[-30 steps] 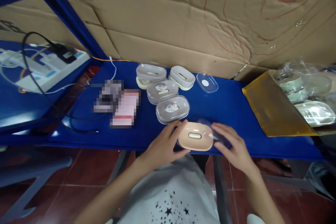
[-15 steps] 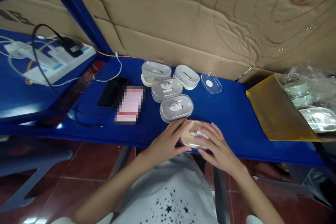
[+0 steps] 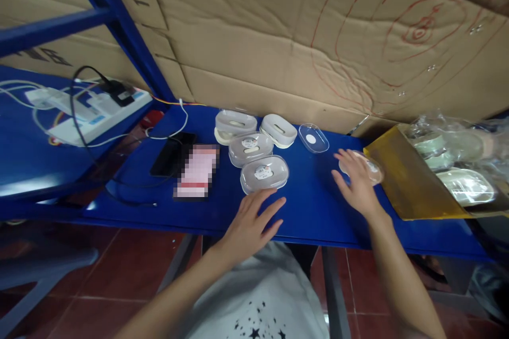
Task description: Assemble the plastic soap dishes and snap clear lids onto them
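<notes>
My right hand [image 3: 357, 185] is at the right, its fingers spread over the left part of a pinkish oval lidded box [image 3: 374, 169]. That box lies on the blue table close to the cardboard carton; whether my fingertips touch its lid I cannot tell. My left hand [image 3: 250, 225] hovers near the table's front edge with fingers apart and nothing in it. Just beyond its fingertips is a grey oval box [image 3: 270, 167] with a clear lid and a round label. Behind it stands another labelled grey box [image 3: 240, 153].
Two grey oval boxes without labels, one at left [image 3: 234, 119] and one at right [image 3: 278, 128], stand at the back. A clear lid [image 3: 316, 143] lies beside them. Phones [image 3: 196, 172] and cables are left, near a power strip [image 3: 99, 122]. The carton [image 3: 392, 180] holds wrapped boxes.
My right hand has carried the pinkish box from the front middle to the right, beside the carton. My left hand has let go of it and stayed near the front edge.
</notes>
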Motion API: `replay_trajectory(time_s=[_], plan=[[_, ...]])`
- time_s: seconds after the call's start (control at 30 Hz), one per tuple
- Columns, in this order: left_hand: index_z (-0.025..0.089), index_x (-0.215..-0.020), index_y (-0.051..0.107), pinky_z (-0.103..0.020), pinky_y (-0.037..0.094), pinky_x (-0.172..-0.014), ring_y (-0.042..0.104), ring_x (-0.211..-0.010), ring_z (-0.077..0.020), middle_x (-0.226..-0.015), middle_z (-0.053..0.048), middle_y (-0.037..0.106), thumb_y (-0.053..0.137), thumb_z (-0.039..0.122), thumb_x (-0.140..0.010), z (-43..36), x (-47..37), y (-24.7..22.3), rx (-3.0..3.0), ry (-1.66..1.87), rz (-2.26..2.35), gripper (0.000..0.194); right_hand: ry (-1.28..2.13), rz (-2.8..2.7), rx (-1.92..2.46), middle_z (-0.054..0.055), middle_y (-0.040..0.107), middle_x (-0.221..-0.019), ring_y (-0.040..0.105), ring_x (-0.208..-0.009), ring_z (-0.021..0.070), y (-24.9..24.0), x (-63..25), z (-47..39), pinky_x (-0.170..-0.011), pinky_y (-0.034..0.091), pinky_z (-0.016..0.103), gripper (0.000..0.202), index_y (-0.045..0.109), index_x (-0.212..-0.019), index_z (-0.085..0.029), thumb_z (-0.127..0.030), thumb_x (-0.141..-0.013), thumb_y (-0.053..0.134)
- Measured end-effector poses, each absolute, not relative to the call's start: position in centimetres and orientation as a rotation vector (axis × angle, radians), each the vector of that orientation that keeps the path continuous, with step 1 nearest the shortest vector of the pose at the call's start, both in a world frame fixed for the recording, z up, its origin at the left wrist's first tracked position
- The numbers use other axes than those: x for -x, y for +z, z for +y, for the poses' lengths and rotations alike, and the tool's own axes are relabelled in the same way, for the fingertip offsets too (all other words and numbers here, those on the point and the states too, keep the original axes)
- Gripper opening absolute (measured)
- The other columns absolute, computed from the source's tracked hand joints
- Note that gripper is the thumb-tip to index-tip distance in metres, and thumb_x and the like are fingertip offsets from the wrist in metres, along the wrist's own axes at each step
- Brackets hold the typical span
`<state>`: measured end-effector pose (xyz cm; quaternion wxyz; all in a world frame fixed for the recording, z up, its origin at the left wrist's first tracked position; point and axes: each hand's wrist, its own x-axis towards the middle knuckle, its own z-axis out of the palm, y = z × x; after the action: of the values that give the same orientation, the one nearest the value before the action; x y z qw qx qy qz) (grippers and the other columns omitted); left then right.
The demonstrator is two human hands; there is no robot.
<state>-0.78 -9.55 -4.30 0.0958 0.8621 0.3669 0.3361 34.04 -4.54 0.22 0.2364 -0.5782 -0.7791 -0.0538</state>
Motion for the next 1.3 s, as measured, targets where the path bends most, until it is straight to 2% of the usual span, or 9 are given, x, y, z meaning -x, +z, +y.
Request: replay_trajectory(time_s=[0.17,0.33,0.53,0.63,0.73,0.83,0.97,1.17,1.3], plan=[[0.024,-0.145,0.061,-0.063,0.036,-0.119,0.057,-0.142,-0.0368,-0.156,-0.016,0.059,0.062,0.022,-0.107,-8.6,0.8,-3.4,-2.692,0.99,1.434,0.038,-0.043,-2.374,1.473,0.015,0.047,-0.168,0.039,-0.159,0.0331,0.5,-26.0,4.4,-0.129,0.027,0.058,0.055,0.049,-0.159,-0.018,-0.044,-0.111,0.047],[0.022,-0.125,0.07,-0.057,0.037,-0.117,0.065,-0.133,-0.0328,-0.141,-0.013,0.07,0.063,0.018,-0.106,-7.3,1.7,-3.7,-2.675,1.066,1.534,0.02,-0.038,-2.416,1.537,0.02,0.065,-0.149,0.056,-0.142,0.0373,-0.7,-22.6,8.9,-0.125,0.029,0.061,0.054,0.055,-0.152,-0.015,-0.04,-0.105,0.062],[0.021,-0.123,0.069,-0.06,0.038,-0.117,0.064,-0.131,-0.0341,-0.138,-0.016,0.069,0.067,0.018,-0.103,-7.6,2.2,-3.7,-2.644,1.183,1.575,0.02,-0.052,-2.41,1.537,0.017,0.07,-0.135,0.061,-0.131,0.0368,-1.4,-25.2,1.2,-0.121,0.032,0.06,0.042,0.066,-0.136,-0.016,-0.04,-0.102,0.07],[0.02,-0.127,0.067,-0.051,0.048,-0.11,0.067,-0.125,-0.0312,-0.135,-0.016,0.069,0.066,0.014,-0.102,-9.1,1.8,-3.6,-2.676,1.24,1.391,0.026,0.064,-2.382,1.449,0.013,0.072,-0.13,0.065,-0.125,0.0322,-1.4,-27.4,-4.9,-0.113,0.043,0.053,0.043,0.065,-0.136,-0.022,-0.049,-0.102,0.07],[0.018,-0.137,0.063,-0.042,0.056,-0.101,0.068,-0.12,-0.0281,-0.14,-0.015,0.067,0.06,0.014,-0.103,-10.5,0.2,-3.4,-2.817,1.009,0.993,0.034,0.185,-2.286,1.415,0.011,0.071,-0.129,0.066,-0.122,0.0294,-1.4,-29.2,-9.6,-0.103,0.052,0.047,0.039,0.063,-0.139,-0.026,-0.046,-0.106,0.065],[0.018,-0.147,0.057,-0.05,0.052,-0.111,0.06,-0.137,-0.0348,-0.157,-0.016,0.056,0.06,0.022,-0.105,-10.8,-1.7,-3.1,-2.869,0.702,0.854,0.042,0.16,-2.161,1.447,0.011,0.07,-0.133,0.067,-0.124,0.0301,-1.9,-30.8,-11.7,-0.104,0.055,0.047,0.039,0.062,-0.144,-0.027,-0.04,-0.107,0.062],[0.019,-0.143,0.059,-0.061,0.037,-0.122,0.052,-0.145,-0.0362,-0.152,-0.015,0.06,0.06,0.027,-0.108,-10.3,-2.9,-3.0,-2.845,0.528,0.858,0.036,-0.009,-2.095,1.547,0.014,0.068,-0.139,0.066,-0.13,0.033,-3.3,-33.0,-11.5,-0.109,0.054,0.053,0.043,0.06,-0.149,-0.027,-0.04,-0.107,0.062],[0.021,-0.142,0.059,-0.05,0.045,-0.109,0.064,-0.117,-0.0266,-0.126,-0.009,0.071,0.051,0.002,-0.103,-11.3,-1.8,-3.9,-2.809,0.56,0.753,0.044,-0.132,-2.166,1.584,0.013,0.059,-0.157,0.051,-0.151,0.0338,-3.9,-32.8,-11.1,-0.122,0.039,0.06,0.048,0.052,-0.158,-0.03,-0.028,-0.111,0.05],[0.021,-0.146,0.056,-0.05,0.053,-0.098,0.065,-0.113,-0.0308,-0.132,-0.014,0.067,0.059,0.022,-0.107,-11.1,-0.6,-4.1,-2.798,0.704,0.879,0.039,-0.103,-2.252,1.51,0.01,0.054,-0.164,0.046,-0.155,0.0319,-3.2,-31.0,-11.5,-0.125,0.034,0.058,0.054,0.043,-0.164,-0.032,-0.031,-0.111,0.052]])
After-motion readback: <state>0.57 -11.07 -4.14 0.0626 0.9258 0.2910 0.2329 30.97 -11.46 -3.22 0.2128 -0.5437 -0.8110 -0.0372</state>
